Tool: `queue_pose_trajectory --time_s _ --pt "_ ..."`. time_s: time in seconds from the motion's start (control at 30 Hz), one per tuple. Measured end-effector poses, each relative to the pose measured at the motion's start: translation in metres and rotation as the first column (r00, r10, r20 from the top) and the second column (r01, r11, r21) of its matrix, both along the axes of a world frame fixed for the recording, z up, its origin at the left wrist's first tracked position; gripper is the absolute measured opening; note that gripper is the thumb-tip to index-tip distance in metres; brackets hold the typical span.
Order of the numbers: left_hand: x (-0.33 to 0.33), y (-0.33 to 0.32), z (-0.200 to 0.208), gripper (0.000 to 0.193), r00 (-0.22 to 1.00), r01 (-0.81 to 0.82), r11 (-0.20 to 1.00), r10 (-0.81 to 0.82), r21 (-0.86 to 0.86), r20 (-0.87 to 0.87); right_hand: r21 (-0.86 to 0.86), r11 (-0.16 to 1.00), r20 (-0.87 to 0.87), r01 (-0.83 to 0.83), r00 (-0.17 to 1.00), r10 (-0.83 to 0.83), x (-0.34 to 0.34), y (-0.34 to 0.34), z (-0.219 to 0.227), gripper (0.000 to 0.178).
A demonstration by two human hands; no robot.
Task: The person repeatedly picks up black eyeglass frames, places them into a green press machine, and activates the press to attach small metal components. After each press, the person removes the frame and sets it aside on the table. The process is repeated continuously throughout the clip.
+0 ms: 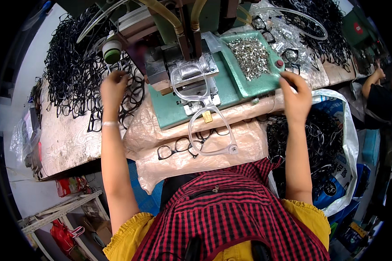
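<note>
My left hand [113, 89] is above the pile of black eyeglass frames [93, 104] at the left of the bench. Its fingers are smeared by motion, so I cannot tell whether they hold anything. At the right, my right hand [298, 98] is beside the green tray [244, 90] of small metal parts [249, 58], just below a red button [279, 64]. Its fingers are curled in; anything between them is hidden. A clear eyeglass frame [213, 150] appears large in front of the green bench machine [172, 108]. What supports it is not visible, and neither hand touches it.
Black eyeglass frames [166, 152] lie on the brown wrapping [161, 167] at the bench's front edge. A white sack [350, 139] with many more stands at the right. Hoses [165, 15] run above the machine. Another person's arm [370, 82] shows far right.
</note>
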State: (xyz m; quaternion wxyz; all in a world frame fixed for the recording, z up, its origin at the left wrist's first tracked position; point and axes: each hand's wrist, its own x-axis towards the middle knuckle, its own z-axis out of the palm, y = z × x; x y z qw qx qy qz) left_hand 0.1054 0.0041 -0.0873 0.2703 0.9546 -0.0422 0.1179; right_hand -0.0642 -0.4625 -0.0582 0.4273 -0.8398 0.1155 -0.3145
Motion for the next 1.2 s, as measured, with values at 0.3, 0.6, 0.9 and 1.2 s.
queue_pose_trajectory --time_s 0.3,0.6,0.9,1.2 --pt "-0.066 -0.031 0.077 0.015 0.986 0.015 0.578 0.128 -0.816 0.11 0.062 0.871 0.181 -0.487 0.864 0.47 0.03 0.079 0.071 0.017" --pt "-0.107 -0.04 0.026 0.017 0.978 -0.003 0.308 0.199 -0.951 0.062 0.503 0.693 0.278 -0.517 0.856 0.437 0.068 0.146 0.068 0.037" --pt "-0.112 -0.109 0.165 0.01 0.674 0.705 0.415 -0.141 -0.575 0.725 0.644 0.518 0.331 -0.564 0.815 0.476 0.054 0.153 0.088 0.046" --pt "-0.126 -0.122 0.135 0.015 0.517 0.79 0.611 -0.615 -0.054 0.596 0.56 0.588 0.125 -0.584 0.761 0.637 0.042 0.12 0.102 0.056"
